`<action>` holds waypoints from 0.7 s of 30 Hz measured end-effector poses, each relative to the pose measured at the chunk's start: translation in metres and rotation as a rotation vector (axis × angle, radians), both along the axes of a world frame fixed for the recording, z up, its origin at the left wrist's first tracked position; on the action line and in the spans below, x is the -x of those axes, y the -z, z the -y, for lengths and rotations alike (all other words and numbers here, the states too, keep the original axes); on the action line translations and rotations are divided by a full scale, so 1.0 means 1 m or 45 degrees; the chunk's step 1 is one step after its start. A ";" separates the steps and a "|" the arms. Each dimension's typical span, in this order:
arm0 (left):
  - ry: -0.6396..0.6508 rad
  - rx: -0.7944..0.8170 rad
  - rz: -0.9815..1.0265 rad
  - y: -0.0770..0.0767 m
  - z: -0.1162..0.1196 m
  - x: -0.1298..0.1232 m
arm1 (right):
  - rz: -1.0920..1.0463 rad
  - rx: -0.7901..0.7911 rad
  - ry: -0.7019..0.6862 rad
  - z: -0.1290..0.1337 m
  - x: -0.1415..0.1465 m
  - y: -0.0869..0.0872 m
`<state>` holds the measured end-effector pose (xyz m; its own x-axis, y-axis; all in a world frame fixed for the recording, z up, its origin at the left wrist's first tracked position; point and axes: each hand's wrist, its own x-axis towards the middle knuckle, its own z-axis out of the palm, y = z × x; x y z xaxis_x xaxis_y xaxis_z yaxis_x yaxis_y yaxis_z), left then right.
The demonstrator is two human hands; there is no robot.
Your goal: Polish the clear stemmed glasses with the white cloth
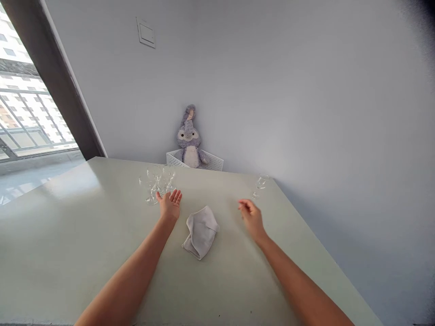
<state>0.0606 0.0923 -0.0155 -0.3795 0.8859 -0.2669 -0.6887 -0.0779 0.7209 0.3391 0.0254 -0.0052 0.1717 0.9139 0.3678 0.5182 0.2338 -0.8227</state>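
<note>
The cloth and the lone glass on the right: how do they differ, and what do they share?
The cloth is pale grey and opaque, while the lone glass is see-through. The cloth lies loosely folded; the glass stands on its foot. The cloth is nearer the camera than the glass. Both rest on the table.

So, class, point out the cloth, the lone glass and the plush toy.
Cloth (203, 232), head view: middle of its surface.
Lone glass (261, 183), head view: its bowl.
Plush toy (190, 156), head view: its pale belly.
</note>
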 end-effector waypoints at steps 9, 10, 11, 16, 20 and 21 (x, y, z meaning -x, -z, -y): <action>0.068 -0.076 0.074 -0.003 -0.015 0.005 | 1.068 0.025 -0.495 0.040 0.110 0.013; 0.077 -0.092 0.089 -0.003 -0.016 0.006 | 1.147 0.047 -0.475 0.038 0.110 0.015; 0.084 -0.109 0.106 -0.003 -0.016 0.007 | 1.208 0.066 -0.468 0.037 0.110 0.017; 0.093 -0.184 0.214 -0.004 -0.017 0.010 | 1.224 0.119 -0.465 0.036 0.104 0.015; 0.120 -0.227 0.290 -0.004 -0.011 0.007 | 0.833 0.228 -0.492 0.028 0.092 0.016; 0.135 -0.234 0.306 -0.004 -0.008 0.005 | 0.686 0.260 -0.508 0.025 0.088 0.017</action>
<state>0.0559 0.1007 -0.0114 -0.2283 0.9587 -0.1699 -0.8487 -0.1104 0.5172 0.2510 0.0005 -0.0225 -0.3493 0.9291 0.1213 0.7732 0.3589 -0.5228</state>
